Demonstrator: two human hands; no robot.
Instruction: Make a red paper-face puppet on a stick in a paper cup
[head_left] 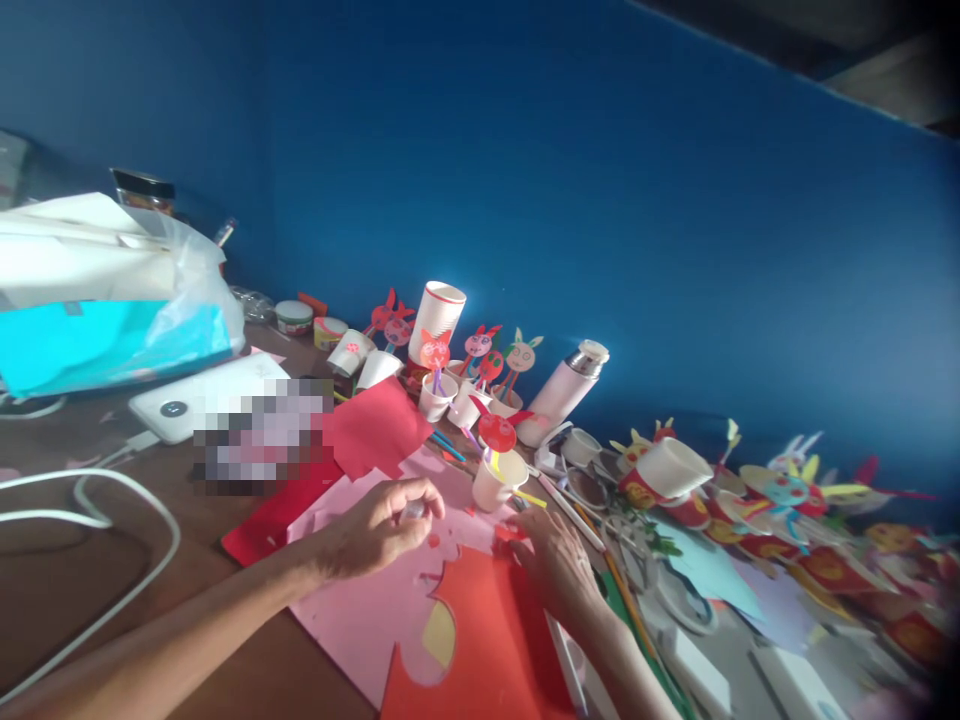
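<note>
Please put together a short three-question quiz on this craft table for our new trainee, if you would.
1. What colour is the large paper sheet beneath the left hand: A blue, B pink or C green?
2. True or false: a looped white cable lies on the brown wooden tabletop, nearer the left hand than the right hand.
3. What stands on sticks in the white paper cups by the blue wall?

Key: 1 B; 2 true; 3 paper animal faces.
</note>
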